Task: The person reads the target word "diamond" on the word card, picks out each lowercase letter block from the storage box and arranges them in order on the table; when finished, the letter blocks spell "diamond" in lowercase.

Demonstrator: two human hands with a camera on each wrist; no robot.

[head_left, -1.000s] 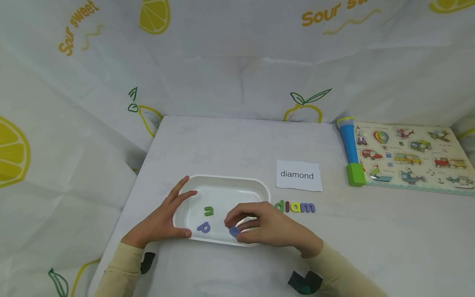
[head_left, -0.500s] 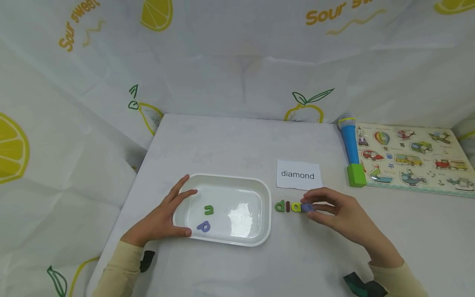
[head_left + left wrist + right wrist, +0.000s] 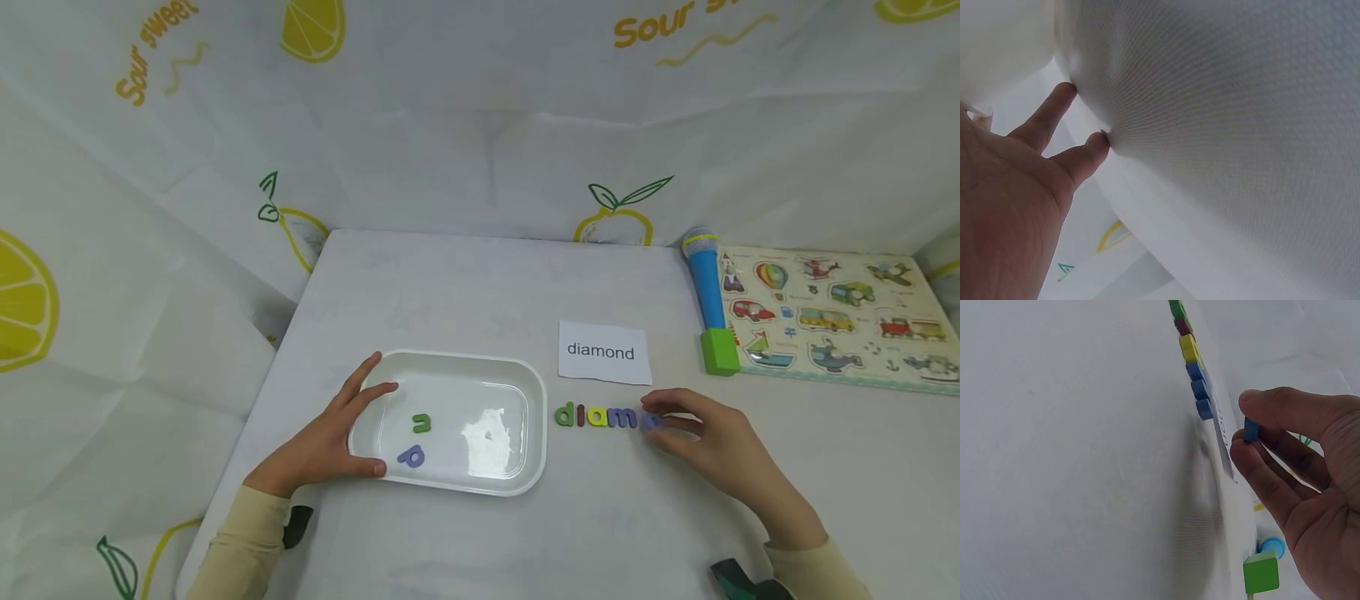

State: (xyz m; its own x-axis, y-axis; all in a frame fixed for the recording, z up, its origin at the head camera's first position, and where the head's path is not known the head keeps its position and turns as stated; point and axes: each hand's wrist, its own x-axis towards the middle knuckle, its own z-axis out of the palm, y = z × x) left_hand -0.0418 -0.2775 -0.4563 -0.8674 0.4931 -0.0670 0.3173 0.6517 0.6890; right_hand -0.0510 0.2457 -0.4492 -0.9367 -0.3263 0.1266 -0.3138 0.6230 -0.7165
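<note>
Right hand (image 3: 720, 446) pinches a purple letter (image 3: 1250, 430) between thumb and fingertips, just right of the m (image 3: 622, 418)! Left hand (image 3: 330, 442), fingers spread, touches the tray (image 3: 465, 387) at its left end; a green letter (image 3: 422, 423) lies inside.

The head camera looks forward-down over the table (image 3: 457, 292); wrist cameras skim it closely, the left probably; head and right share the letters (image 3: 1190, 353).
</note>
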